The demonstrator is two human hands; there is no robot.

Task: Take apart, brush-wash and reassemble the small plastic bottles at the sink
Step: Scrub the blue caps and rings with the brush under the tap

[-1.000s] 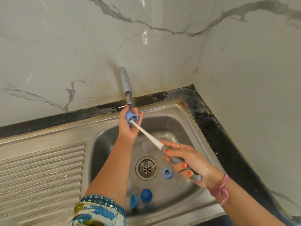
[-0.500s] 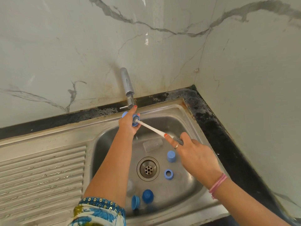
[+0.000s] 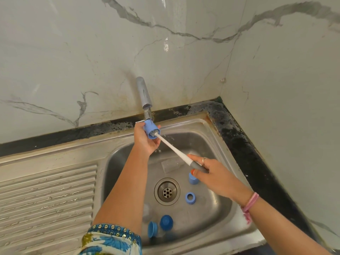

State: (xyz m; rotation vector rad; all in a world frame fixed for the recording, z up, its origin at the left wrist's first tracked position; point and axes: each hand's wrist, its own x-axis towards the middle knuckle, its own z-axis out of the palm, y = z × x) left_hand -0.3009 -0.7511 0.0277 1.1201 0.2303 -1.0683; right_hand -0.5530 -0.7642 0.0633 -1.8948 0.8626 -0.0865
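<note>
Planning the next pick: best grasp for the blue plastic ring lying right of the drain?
The blue plastic ring lies nearly flat on the steel sink floor, hole upward, nothing touching it. Come from straight above and pinch its wall, one fingertip in the hole, the thumb outside. The low profile probably leaves little side wall for an outside grip.

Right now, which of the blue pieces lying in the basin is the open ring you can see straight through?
The blue ring just right of the drain. Its centre hole shows the steel beneath, unlike the domed cap and ribbed cap at the near wall.
</note>
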